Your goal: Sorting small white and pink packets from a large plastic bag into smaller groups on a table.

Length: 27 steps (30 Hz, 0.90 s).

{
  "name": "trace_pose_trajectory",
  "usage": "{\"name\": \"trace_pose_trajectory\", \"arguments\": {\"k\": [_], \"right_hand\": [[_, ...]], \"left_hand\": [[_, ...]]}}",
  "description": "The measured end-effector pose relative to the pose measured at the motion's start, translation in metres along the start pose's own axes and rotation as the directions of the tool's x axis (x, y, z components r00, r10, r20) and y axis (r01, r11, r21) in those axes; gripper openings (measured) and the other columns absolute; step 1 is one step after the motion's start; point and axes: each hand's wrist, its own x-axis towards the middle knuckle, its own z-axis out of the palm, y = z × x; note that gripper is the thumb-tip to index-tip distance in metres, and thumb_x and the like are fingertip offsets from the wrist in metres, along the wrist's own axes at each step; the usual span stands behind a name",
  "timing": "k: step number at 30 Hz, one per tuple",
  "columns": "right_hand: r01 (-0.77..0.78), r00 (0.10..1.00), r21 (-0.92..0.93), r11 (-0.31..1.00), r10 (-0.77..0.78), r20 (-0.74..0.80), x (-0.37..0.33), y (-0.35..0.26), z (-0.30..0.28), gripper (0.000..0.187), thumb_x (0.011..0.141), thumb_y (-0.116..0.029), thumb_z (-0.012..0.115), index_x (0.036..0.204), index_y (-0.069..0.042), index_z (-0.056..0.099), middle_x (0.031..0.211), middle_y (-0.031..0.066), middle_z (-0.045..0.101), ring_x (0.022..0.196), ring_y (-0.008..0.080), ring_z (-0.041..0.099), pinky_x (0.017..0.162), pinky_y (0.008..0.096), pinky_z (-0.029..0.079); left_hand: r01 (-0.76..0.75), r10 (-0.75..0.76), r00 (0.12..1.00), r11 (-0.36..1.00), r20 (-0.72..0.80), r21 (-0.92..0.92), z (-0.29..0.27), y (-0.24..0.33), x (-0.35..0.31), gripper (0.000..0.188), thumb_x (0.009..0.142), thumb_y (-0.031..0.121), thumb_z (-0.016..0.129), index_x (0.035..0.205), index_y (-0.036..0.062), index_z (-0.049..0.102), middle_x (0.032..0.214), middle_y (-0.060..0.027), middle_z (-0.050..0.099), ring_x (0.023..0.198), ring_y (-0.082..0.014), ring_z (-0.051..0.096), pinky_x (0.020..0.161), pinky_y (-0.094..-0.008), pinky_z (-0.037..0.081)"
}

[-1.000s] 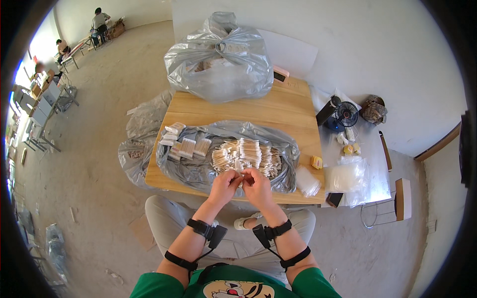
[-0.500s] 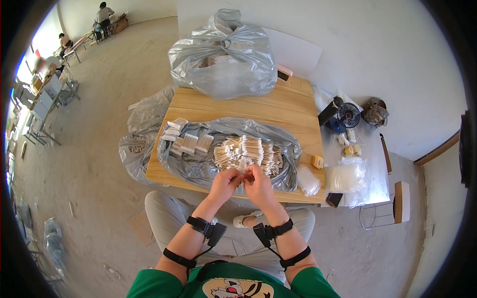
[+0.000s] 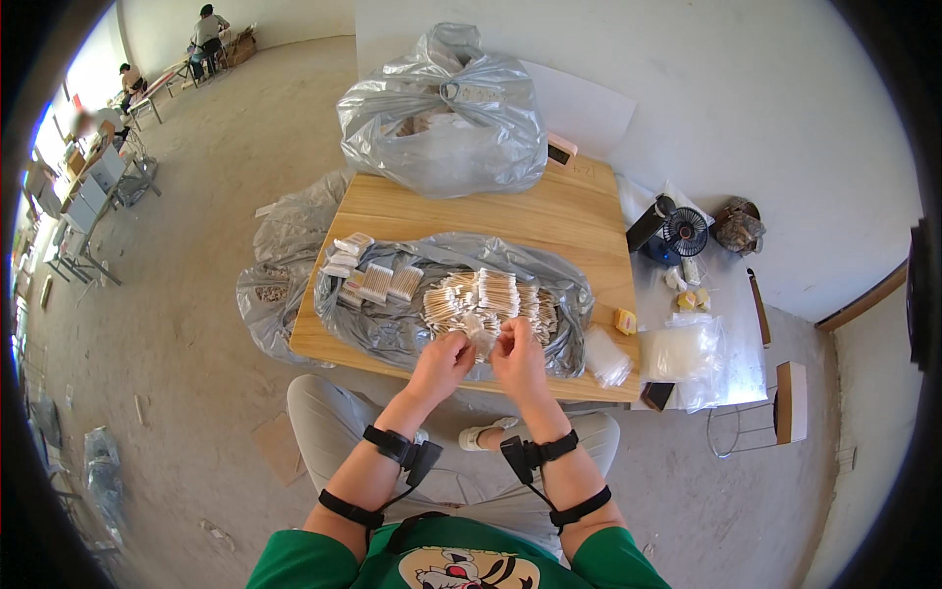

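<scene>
In the head view, the left hand (image 3: 442, 361) and the right hand (image 3: 520, 361) are close together but apart at the table's near edge, with a small clear plastic bag (image 3: 480, 336) between their fingertips. The left thumb and fingers are pinched on the bag; the right fingers are bunched at its other side, though whether they grip it I cannot tell. Just beyond lies a heap of cotton swabs (image 3: 498, 290) on a spread grey plastic sheet (image 3: 530, 257), with packed swab bundles (image 3: 375, 283) to the left, all on the wooden table (image 3: 579, 216). A stack of clear bags (image 3: 607, 355) lies right of the sheet, near a small yellow box (image 3: 625, 320); a bulky grey sack (image 3: 446, 137) sits at the far edge
</scene>
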Motion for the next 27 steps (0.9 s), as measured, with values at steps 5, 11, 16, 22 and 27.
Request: {"name": "trace_pose_trajectory", "arguments": {"k": [5, 11, 16, 22, 27], "right_hand": [[0.226, 0.973, -0.022, 0.974, -0.226, -0.038, -0.002, 0.001, 0.008, 0.024, 0.076, 0.002, 0.055, 0.099, -0.001, 0.049, 0.073, 0.0145, 0.058, 0.067, 0.0358, 0.058, 0.06, 0.0399, 0.047], [-0.117, 0.993, 0.08, 0.99, 0.118, -0.011, -0.001, 0.008, 0.01, 0.01, 0.08, 0.003, 0.052, 0.089, 0.0, 0.055, 0.079, 0.0141, 0.062, 0.066, 0.0311, 0.06, 0.061, 0.0348, 0.048], [-0.379, 0.906, 0.629, 0.679, 0.41, 0.103, 0.001, 0.034, 0.029, 0.013, 0.083, 0.004, 0.05, 0.093, 0.001, 0.056, 0.081, 0.0055, 0.061, 0.068, 0.0131, 0.059, 0.061, 0.0268, 0.047], [-0.238, 0.962, 0.533, 0.812, 0.273, 0.014, 0.006, 0.051, 0.037, 0.018, 0.086, 0.0, 0.05, 0.103, 0.001, 0.056, 0.088, 0.006, 0.062, 0.078, 0.0125, 0.059, 0.072, 0.0253, 0.046], [0.072, 0.997, 0.245, 0.967, -0.08, 0.023, 0.031, 0.019, 0.036, 0.019, 0.085, -0.007, 0.058, 0.103, 0.0, 0.058, 0.087, 0.0059, 0.063, 0.079, 0.0138, 0.059, 0.073, 0.0273, 0.046]], "left_hand": [[-0.079, 0.077, 0.995, 0.996, 0.056, 0.042, 0.001, 0.006, 0.001, 0.013, 0.078, 0.005, 0.06, 0.074, 0.0001, 0.049, 0.071, -0.016, 0.055, 0.065, -0.0325, 0.055, 0.057, -0.037, 0.043], [-0.042, 0.043, 0.999, 0.994, 0.012, -0.1, -0.001, -0.002, 0.003, 0.017, 0.076, 0.009, 0.064, 0.079, 0.0003, 0.049, 0.072, -0.0143, 0.054, 0.069, -0.0327, 0.055, 0.061, -0.0366, 0.045], [0.219, -0.331, 0.937, 0.806, -0.112, -0.55, -0.001, -0.034, 0.01, 0.026, 0.081, 0.018, 0.068, 0.096, 0.0023, 0.055, 0.08, -0.0046, 0.059, 0.075, -0.0126, 0.055, 0.065, -0.0292, 0.046], [0.386, -0.427, 0.904, 0.817, 0.001, -0.428, -0.012, -0.041, 0.017, 0.02, 0.08, 0.015, 0.069, 0.087, -0.0007, 0.06, 0.077, -0.0014, 0.059, 0.07, -0.0101, 0.054, 0.062, -0.0258, 0.045], [0.131, -0.136, 0.983, 0.99, -0.12, -0.05, -0.021, -0.031, 0.024, 0.016, 0.072, 0.01, 0.073, 0.078, 0.001, 0.062, 0.072, -0.0037, 0.056, 0.063, -0.0118, 0.052, 0.057, -0.0256, 0.043]]}}
